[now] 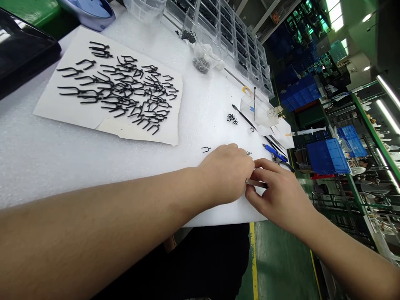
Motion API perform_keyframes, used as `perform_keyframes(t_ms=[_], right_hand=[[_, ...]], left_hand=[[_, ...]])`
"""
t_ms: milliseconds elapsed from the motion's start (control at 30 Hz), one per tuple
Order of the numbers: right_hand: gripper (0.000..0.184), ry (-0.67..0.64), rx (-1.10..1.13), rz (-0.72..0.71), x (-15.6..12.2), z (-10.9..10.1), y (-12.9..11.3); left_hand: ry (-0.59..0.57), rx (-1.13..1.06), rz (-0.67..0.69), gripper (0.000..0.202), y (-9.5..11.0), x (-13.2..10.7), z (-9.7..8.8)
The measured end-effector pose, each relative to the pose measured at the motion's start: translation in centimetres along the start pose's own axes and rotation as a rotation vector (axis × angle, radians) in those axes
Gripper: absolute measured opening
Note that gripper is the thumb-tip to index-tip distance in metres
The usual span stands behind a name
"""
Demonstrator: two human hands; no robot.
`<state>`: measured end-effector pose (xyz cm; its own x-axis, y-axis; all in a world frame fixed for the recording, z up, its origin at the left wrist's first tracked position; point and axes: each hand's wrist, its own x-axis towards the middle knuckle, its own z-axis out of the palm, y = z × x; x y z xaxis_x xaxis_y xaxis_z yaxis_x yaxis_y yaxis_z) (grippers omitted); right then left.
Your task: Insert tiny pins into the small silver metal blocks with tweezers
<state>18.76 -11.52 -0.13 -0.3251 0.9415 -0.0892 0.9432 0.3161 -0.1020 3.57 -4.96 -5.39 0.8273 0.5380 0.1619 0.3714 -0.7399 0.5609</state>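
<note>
My left hand (226,173) is closed above the white foam mat, its fingers turned away so that whatever they pinch is hidden. Against it works my right hand (281,191), curled around a short metal rod-like tool (256,183) whose tip meets the left hand. The exact kind of tool cannot be made out. One small black two-pronged part (206,149) lies just left of my left hand. Beyond the knuckles sit some tiny metal bits (248,153). A small pile of black parts (232,119) rests farther back.
White cardboard (108,121) carries many black forked parts (125,87). Blue-handled pliers (275,153), a black pen-like tool (244,117) and a syringe (308,131) lie at the right. Clear cups (208,52) and a compartment box (226,27) stand behind.
</note>
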Motion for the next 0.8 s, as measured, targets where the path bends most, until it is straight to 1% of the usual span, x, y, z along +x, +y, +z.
perform_keyframes(t_ms=[133, 267, 367, 433, 533, 600, 667, 733, 800], right_hand=[[0.011, 0.006, 0.002, -0.010, 0.0, 0.1, 0.0], [0.010, 0.009, 0.027, -0.009, -0.2, -0.3, 0.0], [0.008, 0.015, 0.061, 0.035, -0.8, -0.9, -0.1], [0.008, 0.014, 0.122, 0.094, -1.2, -1.4, 0.0], [0.012, 0.042, 0.318, 0.193, -1.3, -2.1, 0.5], [0.015, 0.114, 0.475, 0.222, -1.0, -2.3, 1.0], [0.018, 0.211, 0.638, 0.251, -0.2, -2.2, 1.7], [0.015, 0.298, 0.831, 0.305, 1.0, -1.9, 2.3], [0.010, 0.354, 1.030, 0.329, 2.7, -1.4, 2.4]], left_hand=[[0.002, -0.010, 0.001, 0.024, 0.0, 0.0, 0.0], [0.003, -0.032, -0.006, 0.018, -0.1, 0.0, 0.0], [0.009, -0.059, -0.030, 0.017, -0.1, 0.0, 0.0], [0.013, -0.078, -0.040, 0.018, -0.2, -0.1, 0.1], [0.018, -0.111, -0.045, 0.017, -0.3, -0.3, 0.2], [0.031, -0.133, -0.062, 0.024, -0.4, -0.5, 0.0], [0.075, -0.193, -0.120, 0.034, -0.4, -0.6, -0.7], [0.203, -0.405, -0.269, 0.031, -0.3, -0.6, -1.8], [0.340, -0.579, -0.428, 0.026, -0.2, -0.4, -3.0]])
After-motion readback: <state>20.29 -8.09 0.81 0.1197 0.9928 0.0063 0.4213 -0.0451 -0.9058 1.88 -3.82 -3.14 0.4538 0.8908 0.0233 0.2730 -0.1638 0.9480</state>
